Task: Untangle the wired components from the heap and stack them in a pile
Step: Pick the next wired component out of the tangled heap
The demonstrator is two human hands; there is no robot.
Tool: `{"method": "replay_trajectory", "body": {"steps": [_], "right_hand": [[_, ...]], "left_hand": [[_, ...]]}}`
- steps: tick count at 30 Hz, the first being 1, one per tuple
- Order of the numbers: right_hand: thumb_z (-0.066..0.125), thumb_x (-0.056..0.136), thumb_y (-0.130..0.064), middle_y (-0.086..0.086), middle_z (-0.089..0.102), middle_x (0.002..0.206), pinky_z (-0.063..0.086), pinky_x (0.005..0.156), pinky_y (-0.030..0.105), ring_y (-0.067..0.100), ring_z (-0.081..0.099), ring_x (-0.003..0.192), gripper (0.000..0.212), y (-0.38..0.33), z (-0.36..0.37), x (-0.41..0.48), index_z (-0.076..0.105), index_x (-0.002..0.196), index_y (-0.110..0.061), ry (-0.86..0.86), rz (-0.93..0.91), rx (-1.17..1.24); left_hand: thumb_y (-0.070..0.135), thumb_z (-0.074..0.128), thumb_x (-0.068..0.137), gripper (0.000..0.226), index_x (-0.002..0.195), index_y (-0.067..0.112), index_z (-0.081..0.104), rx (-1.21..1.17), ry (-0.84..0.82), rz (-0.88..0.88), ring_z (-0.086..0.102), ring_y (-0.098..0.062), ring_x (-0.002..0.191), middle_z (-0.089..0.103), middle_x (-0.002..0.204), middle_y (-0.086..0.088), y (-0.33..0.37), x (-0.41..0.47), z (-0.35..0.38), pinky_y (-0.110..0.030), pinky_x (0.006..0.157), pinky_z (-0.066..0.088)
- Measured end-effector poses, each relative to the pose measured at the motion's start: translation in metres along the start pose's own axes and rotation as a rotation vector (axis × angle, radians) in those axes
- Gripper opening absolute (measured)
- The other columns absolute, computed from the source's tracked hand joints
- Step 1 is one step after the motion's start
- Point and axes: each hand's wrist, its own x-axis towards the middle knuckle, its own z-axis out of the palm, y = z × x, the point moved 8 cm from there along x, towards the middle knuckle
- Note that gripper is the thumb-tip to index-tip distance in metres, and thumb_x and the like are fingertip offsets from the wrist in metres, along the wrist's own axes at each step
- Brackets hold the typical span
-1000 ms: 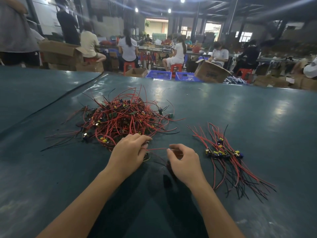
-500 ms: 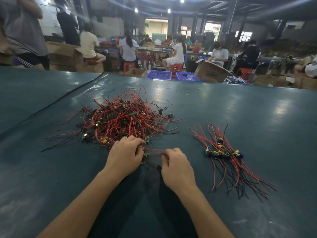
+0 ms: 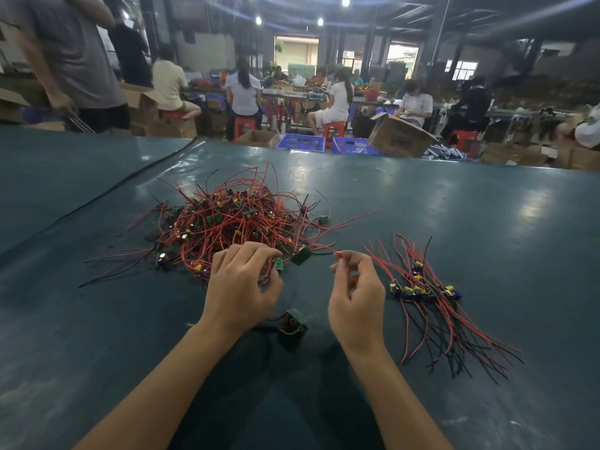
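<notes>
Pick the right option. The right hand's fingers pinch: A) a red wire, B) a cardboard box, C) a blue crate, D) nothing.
A: the right hand pinches a red wire at its fingers, between the tangled heap and the sorted pile.

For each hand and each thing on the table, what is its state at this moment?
heap: tangled, red wires crossing every way.
pile: sorted, wires lying roughly side by side, right of the hands.
left hand: fingers curled, gripping wires at the heap's near edge.
right hand: pinching a red wire.
green board: on that wire, at the heap's edge.
loose component: lying apart, between the hands.
</notes>
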Motion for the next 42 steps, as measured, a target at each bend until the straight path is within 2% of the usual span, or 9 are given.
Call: {"method": "replay_trajectory", "body": {"steps": [2, 5, 8, 11, 14, 24, 31, 37, 42], "right_hand": [[0.050, 0.099, -0.012, -0.007, 0.062, 0.081, 0.041, 0.057, 0.016, 0.006, 0.052, 0.061, 0.011, -0.003, 0.001, -0.002, 0.059, 0.098, -0.019, -0.004, -0.035, 0.001], [0.050, 0.099, -0.012, -0.010, 0.061, 0.080, 0.043, 0.055, 0.017, 0.010, 0.053, 0.061, 0.013, -0.007, 0.001, -0.003, 0.058, 0.098, -0.022, 0.003, -0.060, 0.038], [0.051, 0.099, -0.011, -0.009, 0.061, 0.078, 0.042, 0.053, 0.016, 0.008, 0.054, 0.060, 0.014, -0.008, 0.001, -0.003, 0.057, 0.097, -0.024, 0.003, -0.075, 0.055], [0.051, 0.099, -0.011, -0.009, 0.061, 0.078, 0.041, 0.054, 0.015, 0.007, 0.055, 0.060, 0.014, -0.007, 0.002, -0.003, 0.057, 0.098, -0.024, -0.016, -0.080, 0.047], [0.052, 0.099, -0.010, -0.009, 0.061, 0.076, 0.039, 0.053, 0.014, 0.008, 0.054, 0.059, 0.020, -0.008, 0.001, -0.003, 0.056, 0.096, -0.029, -0.008, -0.082, 0.042], [0.067, 0.089, -0.019, -0.009, 0.059, 0.098, 0.045, 0.054, 0.016, 0.007, 0.061, 0.077, 0.017, -0.001, -0.004, -0.003, 0.057, 0.098, -0.031, 0.057, -0.031, -0.015], [0.065, 0.088, -0.033, -0.010, 0.059, 0.080, 0.048, 0.059, 0.022, 0.005, 0.056, 0.071, 0.022, -0.037, 0.004, -0.013, 0.068, 0.078, -0.015, -0.003, -0.353, -0.129], [0.054, 0.094, -0.050, -0.012, 0.064, 0.101, 0.052, 0.078, 0.031, 0.007, 0.058, 0.094, 0.038, -0.005, 0.037, -0.024, 0.071, 0.114, -0.023, -0.328, -0.085, -0.299], [0.059, 0.094, -0.038, -0.003, 0.072, 0.081, 0.054, 0.070, 0.023, 0.009, 0.067, 0.075, 0.023, 0.009, 0.034, -0.020, 0.075, 0.090, -0.022, -0.220, 0.230, 0.119]], "left_hand": [[0.036, 0.049, 0.088, 0.030, 0.076, 0.016, 0.067, -0.117, 0.029, -0.011, 0.057, -0.015, 0.072, 0.064, 0.078, 0.007, 0.004, 0.001, -0.003, -0.033, 0.071, 0.043], [0.056, 0.034, 0.099, 0.067, 0.060, 0.014, 0.068, -0.609, -0.250, -0.331, 0.061, -0.012, 0.053, 0.068, 0.060, 0.000, -0.006, -0.002, 0.022, -0.028, 0.055, 0.046], [0.068, 0.024, 0.087, 0.075, 0.092, 0.012, 0.073, -0.981, -0.548, -0.664, 0.062, -0.014, 0.052, 0.074, 0.076, -0.010, -0.002, -0.017, 0.052, -0.017, 0.044, 0.038], [0.065, 0.034, 0.088, 0.060, 0.117, 0.020, 0.063, -1.191, -0.587, -0.836, 0.065, -0.013, 0.062, 0.075, 0.094, -0.008, 0.002, -0.024, 0.061, -0.018, 0.044, 0.040], [0.055, 0.047, 0.088, 0.050, 0.114, 0.017, 0.066, -1.290, -0.563, -0.861, 0.066, -0.013, 0.065, 0.075, 0.094, -0.005, 0.004, -0.022, 0.059, -0.020, 0.047, 0.044], [0.028, 0.041, 0.103, 0.037, 0.101, 0.001, 0.066, -1.252, -0.282, -0.876, 0.066, -0.015, 0.058, 0.073, 0.075, -0.009, -0.007, -0.017, 0.050, -0.021, 0.051, 0.053], [0.029, 0.040, 0.103, 0.038, 0.096, 0.006, 0.069, -1.082, -0.182, -0.814, 0.068, -0.015, 0.060, 0.072, 0.078, -0.012, -0.018, -0.015, 0.045, -0.022, 0.052, 0.054], [0.035, 0.041, 0.102, 0.038, 0.092, 0.020, 0.074, -0.950, -0.227, -0.703, 0.069, -0.010, 0.066, 0.075, 0.076, 0.004, -0.017, -0.012, 0.046, -0.023, 0.059, 0.056], [0.042, 0.039, 0.095, 0.043, 0.113, 0.017, 0.070, -0.837, -0.237, -0.416, 0.068, -0.004, 0.082, 0.073, 0.096, 0.007, 0.006, -0.005, 0.035, -0.018, 0.066, 0.053]]}}
